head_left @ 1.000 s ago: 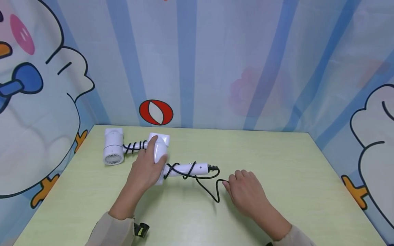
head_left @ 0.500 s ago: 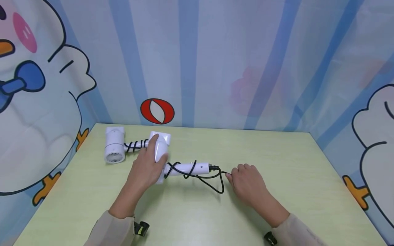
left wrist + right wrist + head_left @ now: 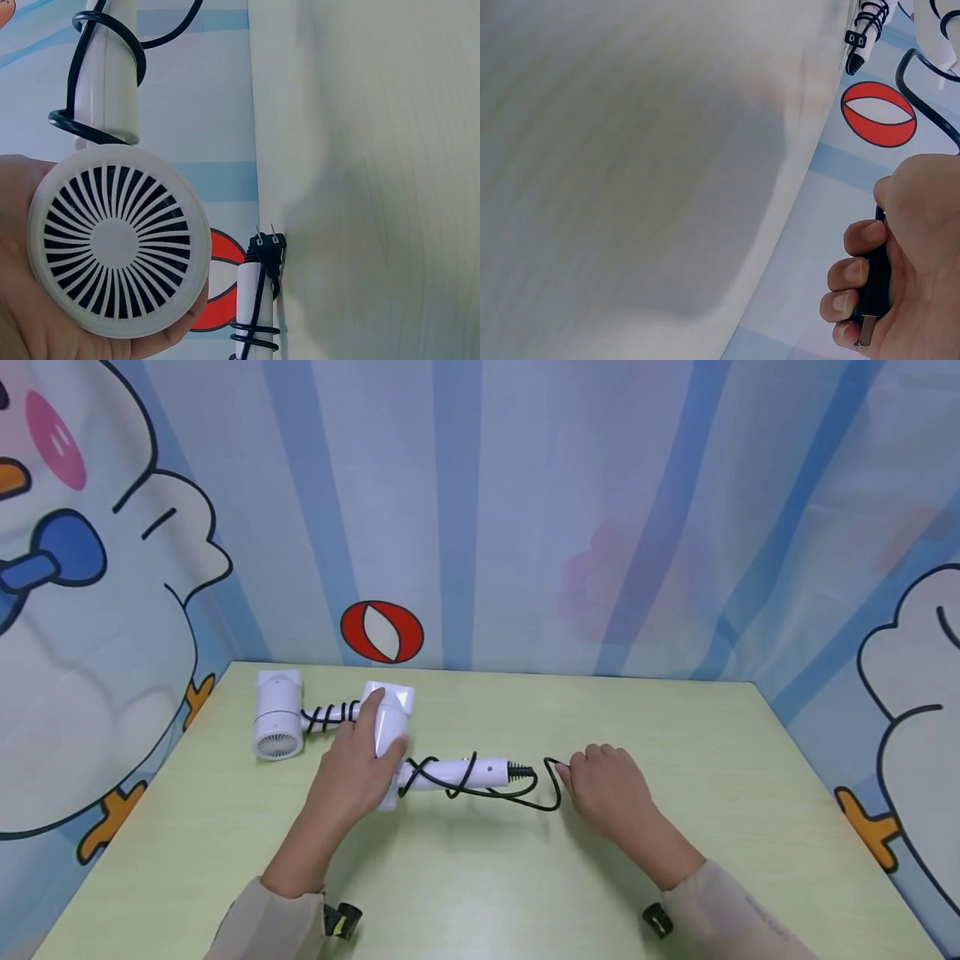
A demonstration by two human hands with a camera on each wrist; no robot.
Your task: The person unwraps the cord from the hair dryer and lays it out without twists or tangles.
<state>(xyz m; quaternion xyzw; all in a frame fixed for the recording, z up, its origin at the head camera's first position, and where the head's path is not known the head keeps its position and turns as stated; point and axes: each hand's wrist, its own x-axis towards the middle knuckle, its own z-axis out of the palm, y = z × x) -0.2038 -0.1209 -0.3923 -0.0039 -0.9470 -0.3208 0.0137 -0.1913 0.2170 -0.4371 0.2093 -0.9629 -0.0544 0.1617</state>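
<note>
My left hand [image 3: 351,777] grips the body of a white hair dryer [image 3: 392,731], its handle pointing right. In the left wrist view its round slotted grille [image 3: 115,241] faces the camera, with fingers behind it. Black cord [image 3: 543,808] loops loosely round the handle and runs on to my right hand [image 3: 609,789]. Those right fingers are curled round the cord's black plug [image 3: 876,283], whose metal prong shows in the right wrist view. A second white hair dryer [image 3: 277,714] lies at the back left, its cord wound round its handle.
Pale wooden table [image 3: 675,735] under both hands, its far edge meeting a striped blue cartoon backdrop [image 3: 517,527]. The second dryer's two-pronged plug [image 3: 268,247] shows in the left wrist view, close to its handle.
My right hand has shifted a little away from me and to the right, holding the plug. The hanging bend of cord has risen and become shallower. The left hand stays on the dryer.
</note>
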